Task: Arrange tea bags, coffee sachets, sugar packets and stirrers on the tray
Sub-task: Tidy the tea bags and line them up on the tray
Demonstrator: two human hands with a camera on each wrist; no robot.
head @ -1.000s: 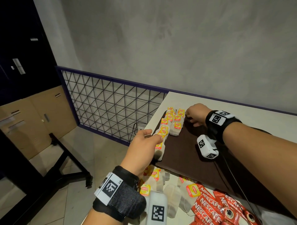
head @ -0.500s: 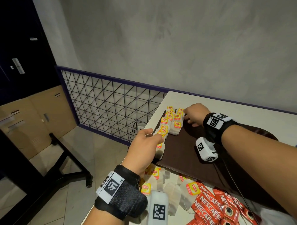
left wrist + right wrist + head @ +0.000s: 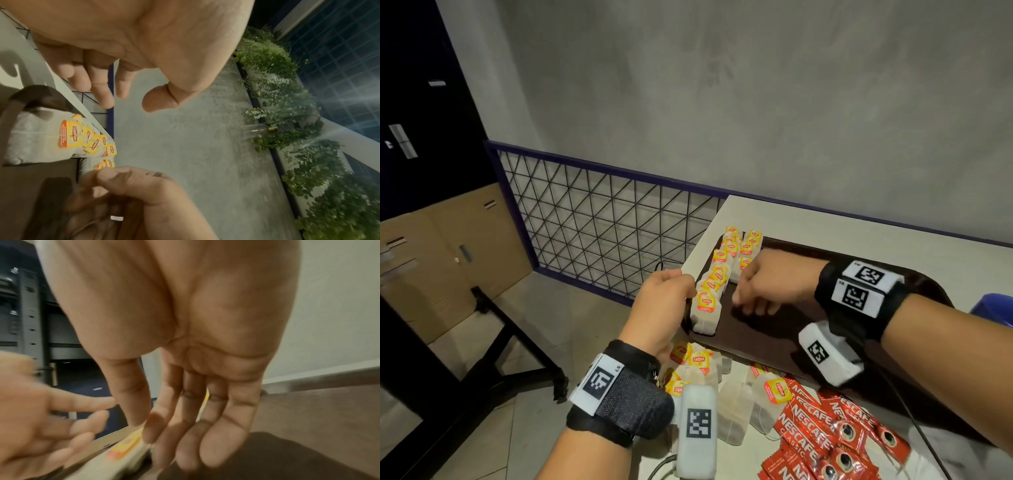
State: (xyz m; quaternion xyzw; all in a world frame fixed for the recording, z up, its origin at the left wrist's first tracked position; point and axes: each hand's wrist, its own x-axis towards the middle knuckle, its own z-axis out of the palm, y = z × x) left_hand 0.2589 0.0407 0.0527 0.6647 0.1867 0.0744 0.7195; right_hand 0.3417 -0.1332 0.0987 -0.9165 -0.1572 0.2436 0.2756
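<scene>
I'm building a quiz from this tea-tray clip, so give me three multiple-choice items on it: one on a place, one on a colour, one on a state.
1. Where do the red Nescafe coffee sachets lie?
A. on the tray
B. on the white table, near side of the tray
C. on the floor

2. What colour is the flat tray?
A. dark brown
B. white
C. blue

3. How is the right hand?
A. fist closed on a sachet
B. fingers extended, holding nothing
C. out of view

Answers:
1 B: the red Nescafe coffee sachets lie on the white table, off the tray's near edge.
2 A: the dark brown flat tray shows bare beside the rows of white tea bags with yellow tags.
3 B: the right wrist view shows the right hand with fingers straight down and nothing in them; the left hand is beside the tray's left edge.
</scene>
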